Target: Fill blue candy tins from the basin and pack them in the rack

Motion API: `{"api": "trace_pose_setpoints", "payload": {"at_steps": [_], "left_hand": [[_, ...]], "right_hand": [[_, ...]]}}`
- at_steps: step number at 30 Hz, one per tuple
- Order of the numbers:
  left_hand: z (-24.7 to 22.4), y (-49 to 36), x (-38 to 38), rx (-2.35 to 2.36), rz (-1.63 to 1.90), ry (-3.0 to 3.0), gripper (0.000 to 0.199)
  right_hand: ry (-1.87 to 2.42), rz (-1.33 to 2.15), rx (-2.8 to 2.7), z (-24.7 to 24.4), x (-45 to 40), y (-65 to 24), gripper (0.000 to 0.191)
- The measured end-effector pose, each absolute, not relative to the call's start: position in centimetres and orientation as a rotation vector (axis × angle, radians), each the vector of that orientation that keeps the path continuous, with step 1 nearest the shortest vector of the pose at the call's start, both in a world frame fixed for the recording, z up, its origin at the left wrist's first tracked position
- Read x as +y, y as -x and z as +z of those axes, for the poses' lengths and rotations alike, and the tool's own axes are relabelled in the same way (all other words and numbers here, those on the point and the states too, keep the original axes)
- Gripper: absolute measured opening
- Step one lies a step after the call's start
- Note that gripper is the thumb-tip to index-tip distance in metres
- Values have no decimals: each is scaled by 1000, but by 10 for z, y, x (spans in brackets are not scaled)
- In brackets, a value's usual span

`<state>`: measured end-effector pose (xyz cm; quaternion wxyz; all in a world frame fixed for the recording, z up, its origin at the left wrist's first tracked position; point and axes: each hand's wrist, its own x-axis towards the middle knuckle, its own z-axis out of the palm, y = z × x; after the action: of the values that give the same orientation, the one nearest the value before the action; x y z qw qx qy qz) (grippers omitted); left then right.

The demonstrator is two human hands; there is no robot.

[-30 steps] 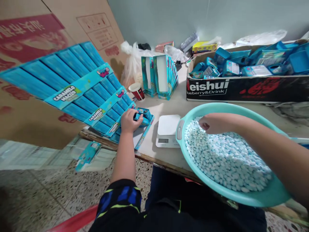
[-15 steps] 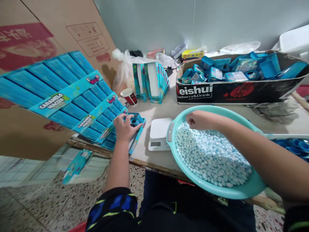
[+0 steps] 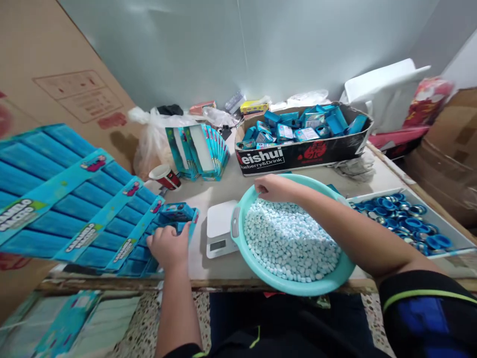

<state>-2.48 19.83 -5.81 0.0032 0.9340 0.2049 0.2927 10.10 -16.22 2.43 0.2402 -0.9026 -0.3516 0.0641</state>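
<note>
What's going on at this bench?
A person is working with both hands. The left hand is at small blue boxes beside a slanted stack of blue display packs. The right hand, fingers curled, is over the far side of a turquoise basin of pale blue pellets; whether it holds any is hidden. A white scale sits between the hands, and a black carton of more blue boxes stands behind the basin.
</note>
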Motion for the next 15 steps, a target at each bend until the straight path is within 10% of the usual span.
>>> {"api": "trace_pose_setpoints", "payload": {"at_steps": [10,15], "left_hand": [[-61,15,211,817,359,-2871,46],[-69,5,224,851,226,-2780,56]], "right_hand": [[2583,-501,-189,57,-228,-180,40],[2838,-24,334,57,-267,-255,89]]}}
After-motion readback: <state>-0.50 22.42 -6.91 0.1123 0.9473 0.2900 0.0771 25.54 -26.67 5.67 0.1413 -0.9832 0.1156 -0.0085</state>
